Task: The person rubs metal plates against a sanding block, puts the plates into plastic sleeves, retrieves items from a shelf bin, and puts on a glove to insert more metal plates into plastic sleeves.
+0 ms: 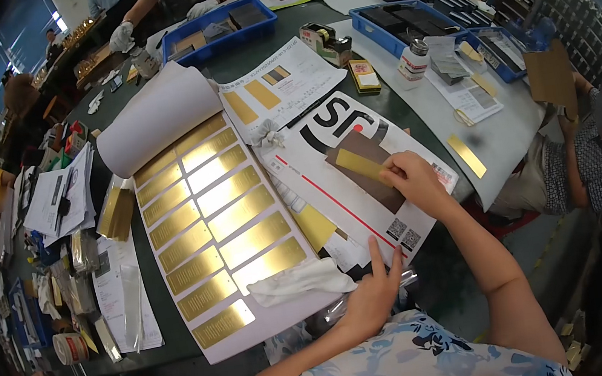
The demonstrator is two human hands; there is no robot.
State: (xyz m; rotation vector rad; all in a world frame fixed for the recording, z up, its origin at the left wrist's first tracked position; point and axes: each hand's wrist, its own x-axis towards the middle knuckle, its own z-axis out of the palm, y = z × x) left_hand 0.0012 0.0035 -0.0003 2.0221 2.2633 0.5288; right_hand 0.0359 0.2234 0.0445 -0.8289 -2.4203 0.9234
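Note:
My right hand pinches the end of a gold strip, which lies over a dark brown plate. That plate rests on a white printed sheet with a red line, large black letters and square codes. Low on the same sheet, my left hand has two fingers stretched out near the red line, and nothing shows in it. Left of my hands, a big sheet of shiny gold labels lies with its top rolled back. A white cloth covers its lower right corner.
Blue trays stand at the back; a white bottle and small yellow box are behind the sheet. Another gold strip lies right. Papers and tools crowd the left. A gloved co-worker is across the table; another person sits at right.

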